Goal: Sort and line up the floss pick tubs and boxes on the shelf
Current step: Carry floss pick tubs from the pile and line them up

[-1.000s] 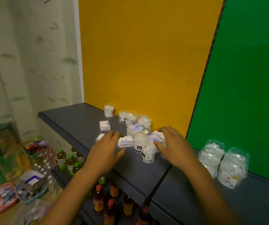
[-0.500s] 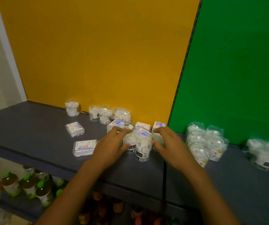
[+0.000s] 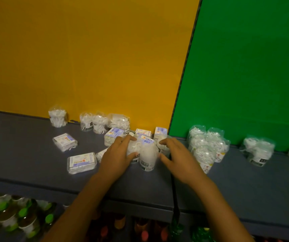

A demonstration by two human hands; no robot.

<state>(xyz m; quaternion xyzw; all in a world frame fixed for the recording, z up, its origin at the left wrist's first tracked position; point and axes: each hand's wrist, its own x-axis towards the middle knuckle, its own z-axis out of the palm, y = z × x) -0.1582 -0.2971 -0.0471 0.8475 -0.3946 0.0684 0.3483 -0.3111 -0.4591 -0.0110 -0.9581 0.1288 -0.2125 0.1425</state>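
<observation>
The left hand (image 3: 118, 155) curls around one tub; the right hand (image 3: 176, 158) hovers loose-fingered. The white tub (image 3: 148, 157) stands between them, likely to topple if squeezed unevenly against the crowded boxes (image 3: 142, 134) beyond the fingertips.

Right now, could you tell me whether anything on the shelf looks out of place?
Yes: two flat boxes lie loose and skewed on the shelf, apart from the cluster by the yellow wall.
</observation>
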